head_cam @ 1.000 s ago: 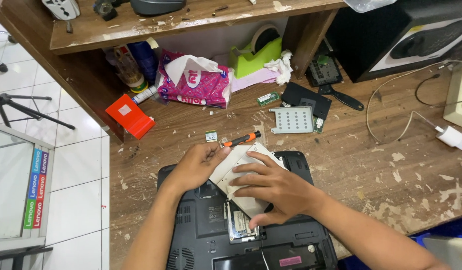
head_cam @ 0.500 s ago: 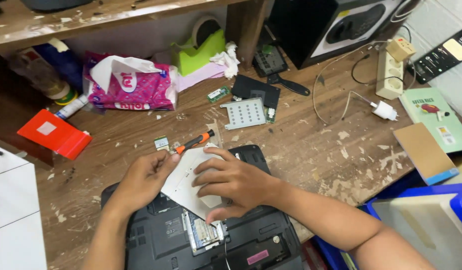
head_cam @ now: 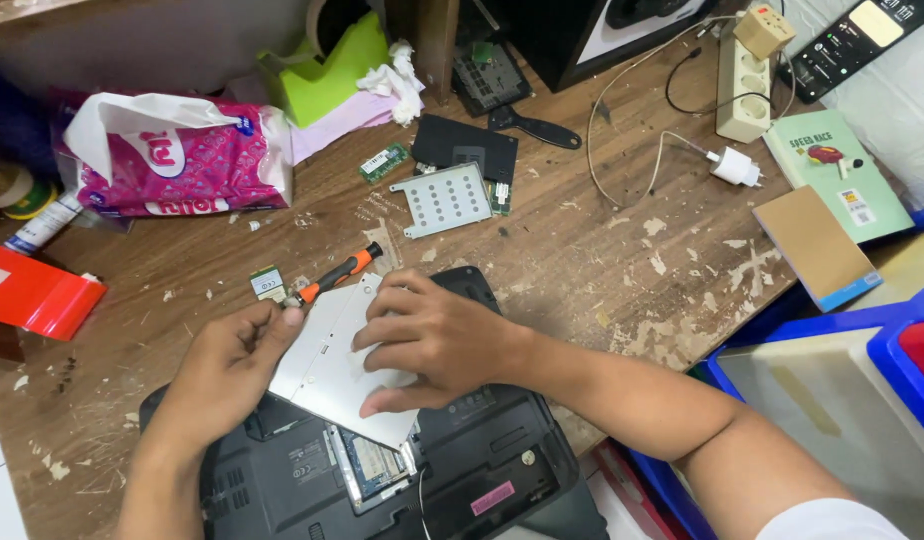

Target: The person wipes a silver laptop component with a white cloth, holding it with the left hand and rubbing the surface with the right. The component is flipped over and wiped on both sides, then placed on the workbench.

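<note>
On the worn wooden table (head_cam: 602,250), reading from the left, a red box (head_cam: 32,292) lies at the edge and a pink tissue pack (head_cam: 182,160) sits behind it. Nearer the middle, the left hand (head_cam: 227,365) is curled around one end of a flat silver drive (head_cam: 332,365), its fingertips on the drive's upper left corner. An orange-handled screwdriver (head_cam: 332,278) lies on the table just beyond those fingers, touched by neither hand as far as can be seen. The right hand (head_cam: 437,340) lies spread and flat on top of the drive, pressing it down.

The drive rests tilted across an upturned black laptop (head_cam: 462,470), whose bottom cover is already off in one spot, showing a memory card (head_cam: 377,465) underneath. Judging by this, the opening-up is well underway: the drive looks free of its bay, not seated in it. Further right, a perforated metal bracket (head_cam: 444,198) and a small green circuit card (head_cam: 384,162) lie loose, apparently parts already taken out. A white power strip (head_cam: 744,85) sits at the far right.
</note>
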